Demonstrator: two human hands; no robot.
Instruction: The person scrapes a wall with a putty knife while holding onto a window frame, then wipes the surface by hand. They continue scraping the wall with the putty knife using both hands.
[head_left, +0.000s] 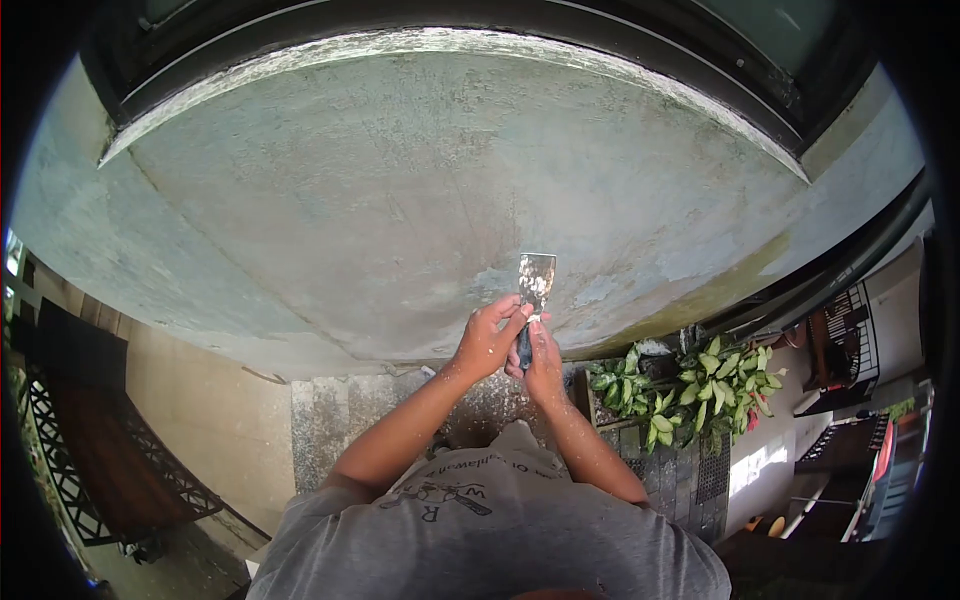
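A putty knife (538,278) points away from me, its metal blade spotted with white flakes. My right hand (544,362) is closed around the dark handle, the thumb lying along it. At the base of the blade, the fingers of my left hand (487,338) are closed on the knife from the left side. Behind the blade rises a grey-green plastered wall (340,190), scuffed and patchy. I cannot make out whether the blade tip touches it. Pale specks dot both forearms.
Above the wall runs a chipped white ledge (440,40) under a dark window frame (300,22). Leafy plants (700,385) stand close to my right arm. A dark bench (130,440) is at the left, beside the tan floor (200,410).
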